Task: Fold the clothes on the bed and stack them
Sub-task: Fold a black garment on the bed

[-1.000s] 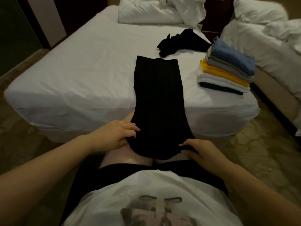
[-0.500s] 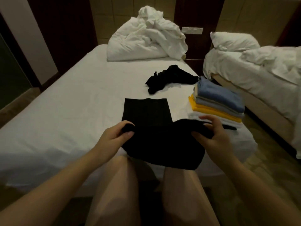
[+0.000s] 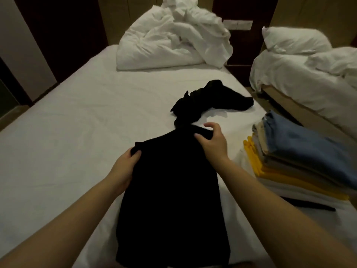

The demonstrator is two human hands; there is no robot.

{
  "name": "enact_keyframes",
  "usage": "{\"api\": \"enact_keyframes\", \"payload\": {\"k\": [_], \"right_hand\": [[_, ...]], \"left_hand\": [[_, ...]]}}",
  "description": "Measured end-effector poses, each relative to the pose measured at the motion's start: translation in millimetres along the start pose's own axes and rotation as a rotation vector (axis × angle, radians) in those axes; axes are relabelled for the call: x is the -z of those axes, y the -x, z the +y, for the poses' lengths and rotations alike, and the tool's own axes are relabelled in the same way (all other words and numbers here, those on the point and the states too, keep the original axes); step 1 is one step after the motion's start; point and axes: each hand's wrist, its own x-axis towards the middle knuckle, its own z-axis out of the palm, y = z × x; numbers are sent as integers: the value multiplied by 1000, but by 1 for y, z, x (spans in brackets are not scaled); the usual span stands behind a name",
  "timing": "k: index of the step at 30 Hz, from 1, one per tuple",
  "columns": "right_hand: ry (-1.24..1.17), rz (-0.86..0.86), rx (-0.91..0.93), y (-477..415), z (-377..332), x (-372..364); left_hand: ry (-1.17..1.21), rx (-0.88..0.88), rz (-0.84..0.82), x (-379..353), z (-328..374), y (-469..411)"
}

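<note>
A long black garment [image 3: 172, 200] lies folded over on itself on the white bed [image 3: 67, 136], running from the near edge towards the middle. My left hand [image 3: 125, 167] grips its far left corner, thumb on top. My right hand [image 3: 211, 141] pinches the far right corner, its fingers curled over the folded edge. A second black garment [image 3: 210, 99] lies crumpled just beyond. On the bed's right side stands a stack of folded clothes [image 3: 301, 153], with a blue piece on top, then grey, yellow and white layers.
A bunched white duvet [image 3: 173, 41] sits at the head of the bed. A second bed [image 3: 309, 74] with white bedding stands to the right across a narrow gap. A thin black strip [image 3: 309, 205] lies under the stack.
Both hands lifted the garment's near end from my lap and carried it forward over the rest, doubling it. The camera moved closer over the bed.
</note>
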Motion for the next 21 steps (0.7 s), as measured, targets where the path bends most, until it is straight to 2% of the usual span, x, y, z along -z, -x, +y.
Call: {"api": "enact_keyframes", "payload": {"k": [2, 3, 5, 7, 10, 13, 15, 17, 21], "right_hand": [[54, -130, -174, -13, 43, -25], [105, -146, -202, -13, 62, -34], [150, -66, -184, -15, 84, -45], [135, -2, -148, -21, 88, -48], [40, -7, -142, -21, 82, -43], [-176, -85, -264, -14, 80, -32], [-351, -220, -430, -13, 78, -22], [-405, -346, -536, -11, 72, -14], [-472, -309, -497, -16, 54, -6]], "left_hand": [[74, 174, 21, 7, -32, -17], [99, 226, 42, 10, -44, -21], [122, 274, 56, 15, -50, -30], [143, 364, -29, 22, -42, -33], [261, 509, -217, 32, -29, -25], [218, 598, -316, 27, -26, -4], [61, 599, -400, 22, -28, 6], [9, 534, -386, 16, -27, 5], [291, 436, -277, 2, -23, -5]]}}
